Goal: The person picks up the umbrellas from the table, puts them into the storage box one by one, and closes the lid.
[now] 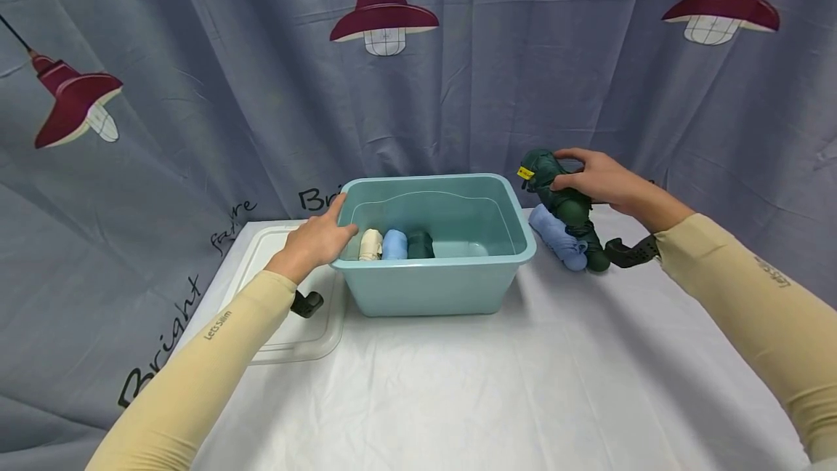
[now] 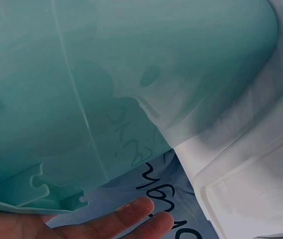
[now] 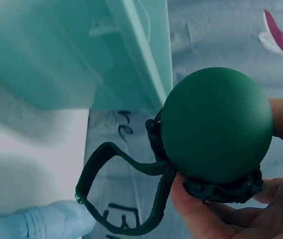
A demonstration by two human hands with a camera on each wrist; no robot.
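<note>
My right hand [image 1: 598,179] grips a dark green folded umbrella [image 1: 541,169] to the right of a teal plastic bin [image 1: 428,289]. A yellow tag hangs at its far end. In the right wrist view the umbrella's round green cap [image 3: 216,124] faces the camera, and a strap loop [image 3: 94,172] dangles from it. Below the hand, a blue roll [image 1: 559,238] and another dark green piece [image 1: 593,249] lie on the table. My left hand [image 1: 317,240] rests on the bin's left rim, thumb inside, with straight fingers [image 2: 131,211] outside the wall.
Inside the bin stand a cream roll [image 1: 370,245], a blue roll [image 1: 394,245] and a dark green roll [image 1: 421,245], side by side at the front left. A translucent white lid [image 1: 307,344] lies on the table, left of the bin. A grey printed curtain [image 1: 510,93] hangs close behind.
</note>
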